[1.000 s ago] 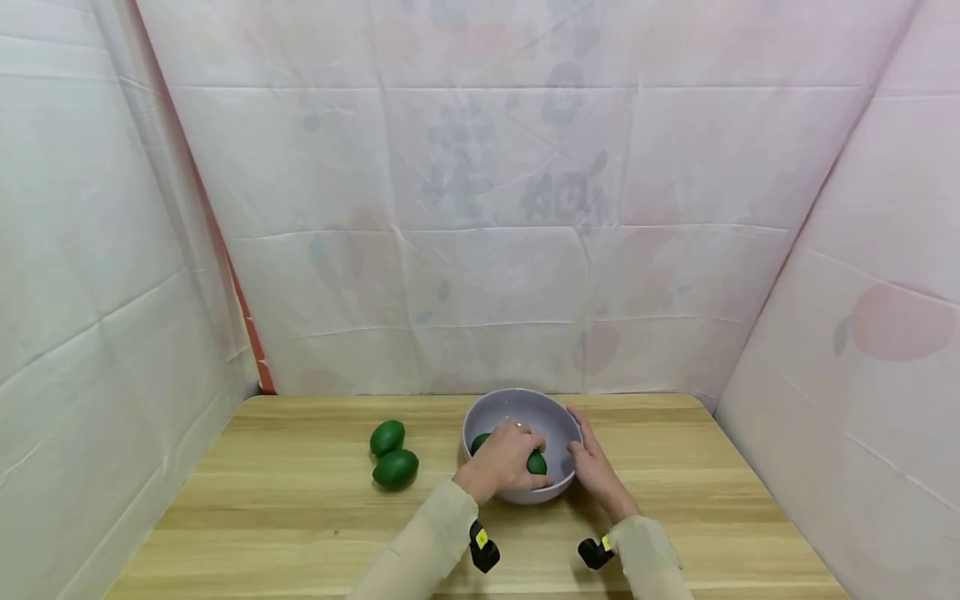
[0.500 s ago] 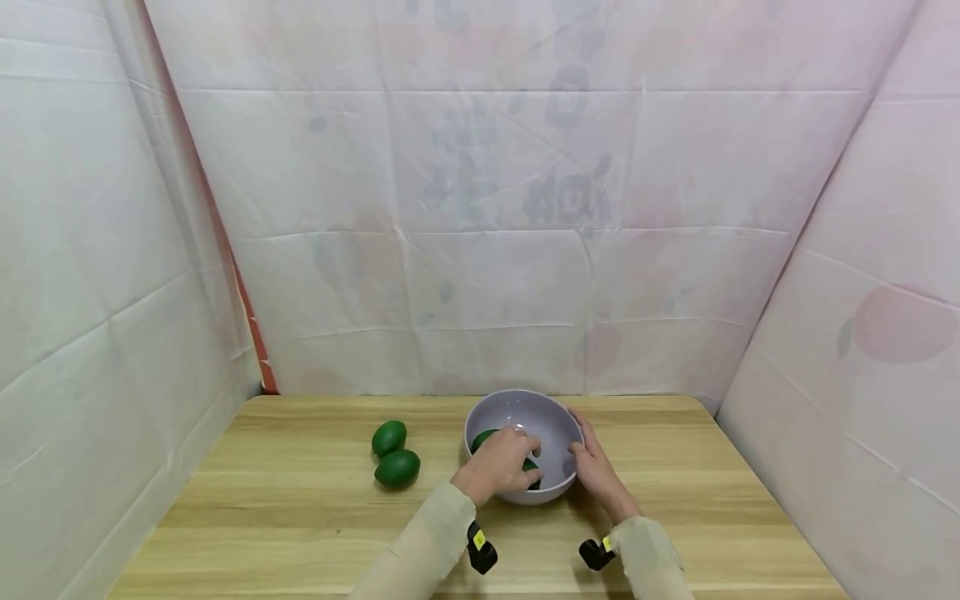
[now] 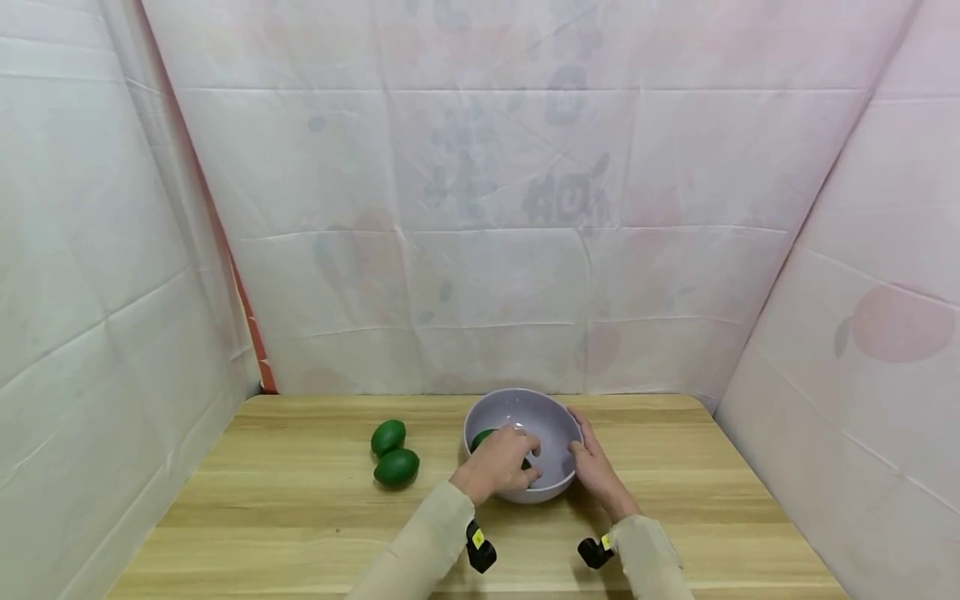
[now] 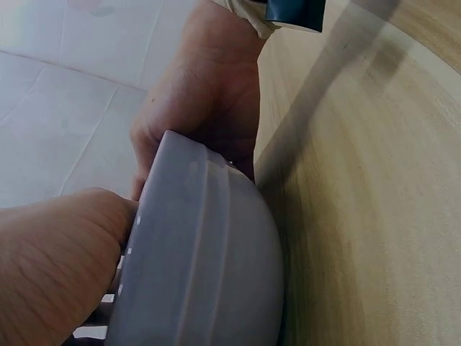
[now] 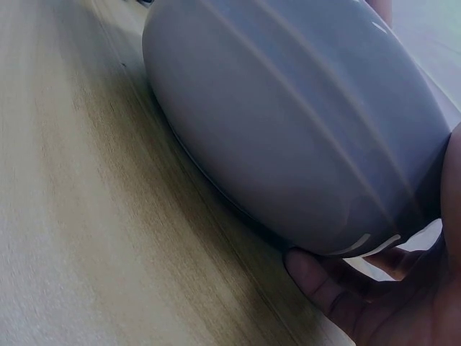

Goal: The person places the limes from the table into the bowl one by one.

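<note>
A grey-lilac bowl (image 3: 551, 421) stands on the wooden table. My right hand (image 3: 597, 473) grips its right side, thumb at the rim and fingers along the outer wall. In the right wrist view, the fingertips (image 5: 310, 274) touch the bowl low down. My left hand (image 3: 498, 461) reaches over the near left rim into the bowl, fingers curled around a green lime (image 3: 527, 464), mostly hidden beneath the hand. Another lime (image 3: 482, 438) shows in the bowl left of the knuckles. The left wrist view shows the bowl wall (image 4: 209, 259), which hides the left fingertips' contact.
Two more limes, one farther back (image 3: 388, 437) and one nearer (image 3: 397, 468), lie touching on the table (image 3: 300, 500) left of the bowl. Fabric walls (image 3: 480, 275) enclose the table's back and sides. Both wrists carry small black cameras.
My left hand has drawn slightly left inside the bowl, its thumb and forefinger closer together. The lime beneath it has shifted left and is more covered. My right hand and the bowl have stayed put.
</note>
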